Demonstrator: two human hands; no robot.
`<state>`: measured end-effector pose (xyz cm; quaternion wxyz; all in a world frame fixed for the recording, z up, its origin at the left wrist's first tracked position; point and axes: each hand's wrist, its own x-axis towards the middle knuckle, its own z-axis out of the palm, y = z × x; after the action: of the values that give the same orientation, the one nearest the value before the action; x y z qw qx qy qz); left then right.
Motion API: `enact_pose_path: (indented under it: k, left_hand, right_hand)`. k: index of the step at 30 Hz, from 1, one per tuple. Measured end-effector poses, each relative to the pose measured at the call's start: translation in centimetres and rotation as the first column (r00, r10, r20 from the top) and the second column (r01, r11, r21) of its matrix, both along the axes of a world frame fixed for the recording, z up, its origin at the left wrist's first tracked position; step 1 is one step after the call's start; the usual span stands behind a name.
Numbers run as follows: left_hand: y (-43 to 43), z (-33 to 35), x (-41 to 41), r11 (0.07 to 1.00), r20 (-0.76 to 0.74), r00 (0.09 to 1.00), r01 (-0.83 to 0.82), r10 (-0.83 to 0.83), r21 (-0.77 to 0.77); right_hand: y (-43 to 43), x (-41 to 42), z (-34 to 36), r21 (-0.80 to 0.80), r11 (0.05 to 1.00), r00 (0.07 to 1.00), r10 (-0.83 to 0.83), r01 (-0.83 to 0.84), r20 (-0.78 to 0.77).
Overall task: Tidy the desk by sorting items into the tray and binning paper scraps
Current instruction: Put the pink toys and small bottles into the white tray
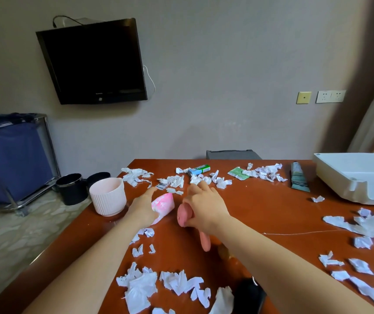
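My left hand [144,206] grips a pink-and-white packet [163,203] at the middle of the brown desk [260,207]. Just to its right, my right hand [204,206] curls round a long pink item [184,215] whose lower end [205,242] sticks out below my wrist. Torn white paper scraps [174,283] lie all over the desk. A white tray [360,177] sits at the far right edge. A pale pink ribbed bin [107,196] stands on the desk's left corner.
A green-and-blue packet [199,169], a green sachet [238,173] and a dark tube [298,177] lie along the far edge. A dark object [248,293] sits near my right forearm. Black cups [72,188] and a blue cart [11,159] stand on the floor at left.
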<state>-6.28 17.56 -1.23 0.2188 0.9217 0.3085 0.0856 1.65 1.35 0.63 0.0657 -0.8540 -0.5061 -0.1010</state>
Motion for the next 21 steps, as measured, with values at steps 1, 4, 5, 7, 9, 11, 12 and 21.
enact_pose_path:
  k: [1, 4, 5, 7, 9, 11, 12, 21]
  left_hand:
    - [-0.2, 0.1, 0.2, 1.0, 0.003, 1.0, 0.001, -0.001, 0.014]
    - [-0.9, 1.2, 0.6, 1.0, 0.066, 0.998, 0.008, -0.008, 0.009]
    - [-1.2, 1.8, 0.7, 1.0, 0.109, 0.994, 0.015, -0.013, -0.016]
    - [-2.1, 3.4, 0.7, 0.99, 0.211, 0.976, 0.081, -0.056, -0.114]
    - [-3.7, 5.1, 0.6, 0.96, 0.314, 0.942, 0.192, -0.122, -0.205]
    - [-6.0, 6.7, 0.4, 0.918, 0.395, 0.9, 0.3, -0.183, -0.259]
    - [-7.3, 7.4, 0.4, 0.894, 0.436, 0.874, 0.355, -0.214, -0.273]
    - [-18.3, 10.7, 4.3, 0.882, 0.562, 0.743, 0.469, -0.363, -0.05]
  right_hand:
    - [-0.1, 0.2, 0.2, 0.018, 1.0, 1.0, -0.006, 0.006, 0.006]
    - [-0.7, 0.8, 0.9, 0.115, 0.992, 0.997, -0.041, 0.048, -0.066]
    - [-1.2, 1.1, 1.3, 0.154, 0.986, 0.994, -0.047, 0.061, -0.097]
    - [-2.3, 1.7, 2.3, 0.248, 0.965, 0.988, -0.045, 0.081, -0.147]
    - [-4.0, 2.3, 3.6, 0.352, 0.932, 0.983, -0.022, 0.086, -0.182]
    - [-6.0, 2.7, 4.9, 0.419, 0.905, 0.979, 0.019, 0.069, -0.203]
    - [-7.2, 2.8, 5.5, 0.439, 0.897, 0.98, 0.034, 0.058, -0.198]
    - [-18.8, 4.1, 9.5, 0.494, 0.862, 0.991, -0.068, 0.117, -0.115]
